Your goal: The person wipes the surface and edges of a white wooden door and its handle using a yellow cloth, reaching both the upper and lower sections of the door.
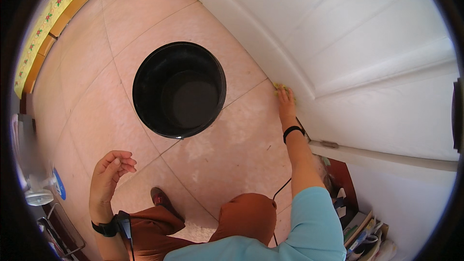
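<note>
My right hand (287, 105) reaches down to the bottom edge of a white panelled door (357, 53). Under its fingers is a yellow-green cloth (277, 86), pressed against the door near the floor; most of it is hidden by the hand. My left hand (112, 169) hangs in the air above my knee, with loosely bent fingers and nothing visible in it. Between the two, farther off, a round black bucket (193, 99) stands upright on the tiles, its dark inside facing up.
Pinkish floor tiles (96, 96) lie around the bucket. A yellow flowered cover (48, 18) runs along furniture at the far left. A wire rack (60, 232) stands at lower left. At lower right, a box of papers and bags (369, 234) sits behind the door's hinge side.
</note>
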